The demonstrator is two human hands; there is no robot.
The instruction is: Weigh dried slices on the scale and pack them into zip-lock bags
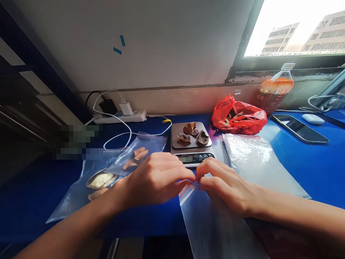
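Note:
A clear zip bag [215,226] with a red-striped seal hangs over the table's front edge, its top pinched between my two hands. Thumb and fingertips of my left hand [164,176] close on the seal. Right beside them, my right hand [226,183] grips the same edge with bent fingers. No contents show inside this bag. Just beyond my hands is a digital kitchen scale [175,144], its display lit. Several dried brown pieces [202,137], curled like peel or slices, lie on its plate.
Left, zip bags [70,198] hold dried pieces. A stack of clear bags [258,154] lies right, below a red plastic bag [239,117] of brown pieces. Behind are a power strip [137,116] and drink bottle [277,88]; a phone [300,128] lies far right.

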